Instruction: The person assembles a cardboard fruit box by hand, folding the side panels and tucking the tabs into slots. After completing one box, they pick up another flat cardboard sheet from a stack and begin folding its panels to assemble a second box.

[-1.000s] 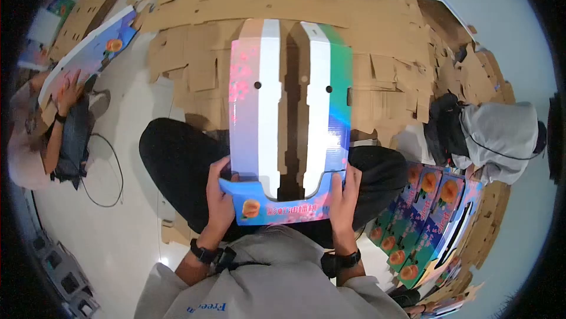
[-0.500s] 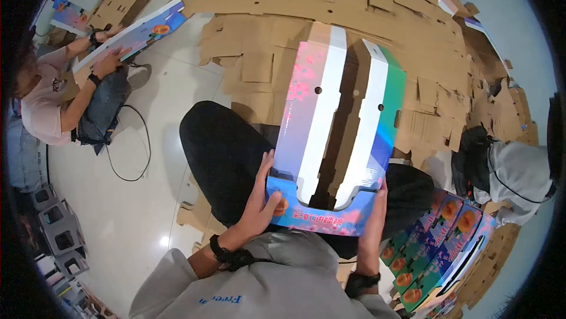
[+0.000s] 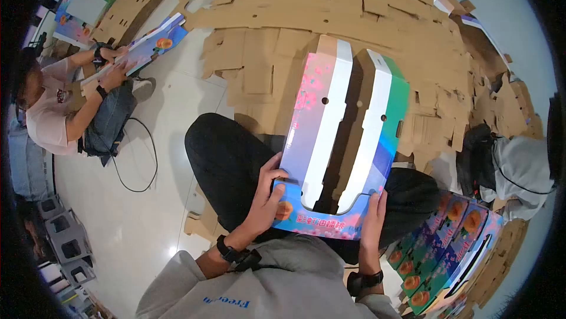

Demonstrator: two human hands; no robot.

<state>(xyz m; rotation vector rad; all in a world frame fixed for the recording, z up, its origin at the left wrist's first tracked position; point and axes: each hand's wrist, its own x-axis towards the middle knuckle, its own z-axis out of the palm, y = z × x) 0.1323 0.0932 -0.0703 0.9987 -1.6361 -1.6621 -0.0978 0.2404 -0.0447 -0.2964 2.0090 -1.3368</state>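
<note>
A printed cardboard fruit box (image 3: 299, 133) rests tilted across my lap. Pink blossoms and purple cover its left side, green and blue its right. Two white flaps leave a long gap down the middle, showing the brown inside. My left hand (image 3: 263, 201) grips the near left corner, thumb on the blue end panel (image 3: 321, 225) and fingers along the side. At the near right corner, my right hand (image 3: 372, 216) clasps the box with its thumb on the panel's upper edge. That end panel stands against the box end and carries a peach picture and red lettering.
Flat brown cardboard sheets (image 3: 259, 54) cover the floor ahead. Several printed boxes (image 3: 439, 242) are stacked at my right. On the left, a seated person (image 3: 56, 107) holds a printed cardboard piece (image 3: 150, 45), near a black cable (image 3: 154, 154). Another person's grey clothing (image 3: 519, 163) shows at right.
The box has shifted slightly right and toward me. My left fingers have curled over its side, and my right thumb has come onto the panel edge. The other person's cardboard has folded narrower.
</note>
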